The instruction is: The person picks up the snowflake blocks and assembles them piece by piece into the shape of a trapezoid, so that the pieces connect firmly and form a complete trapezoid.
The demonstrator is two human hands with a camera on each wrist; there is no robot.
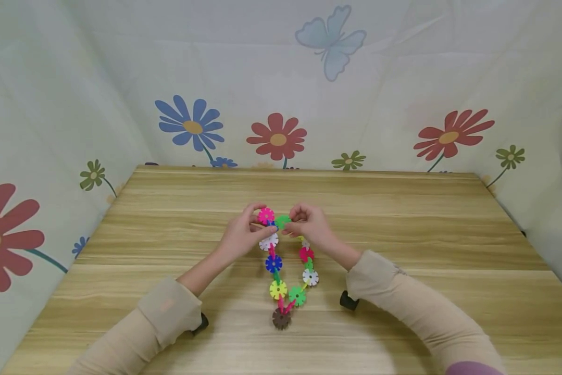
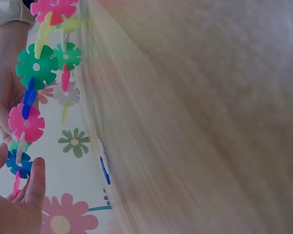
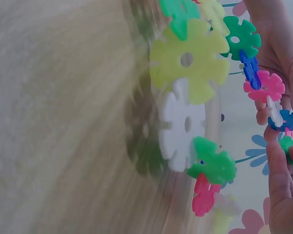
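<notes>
A chain of notched plastic snowflake discs hangs in a loop between the two hands. My left hand (image 1: 243, 232) pinches its left end near a blue disc (image 2: 19, 164), with a pink disc (image 1: 266, 215) by the fingertips. Between finger and thumb my right hand (image 1: 314, 228) holds a green disc (image 1: 283, 222), right at the left hand's discs. Below them run a white disc (image 1: 269, 241), a dark blue disc (image 1: 273, 263) and a yellow disc (image 1: 278, 289). At the low bend is a brown disc (image 1: 282, 318). The right strand includes a red disc (image 1: 306, 254) and a white disc (image 1: 310, 277).
The wood-grain table (image 1: 416, 224) spreads under both hands. Behind it hangs a pale cloth (image 1: 384, 104) printed with flowers and a butterfly. Dark pieces show beneath the left cuff (image 1: 200, 325) and the right cuff (image 1: 349, 300).
</notes>
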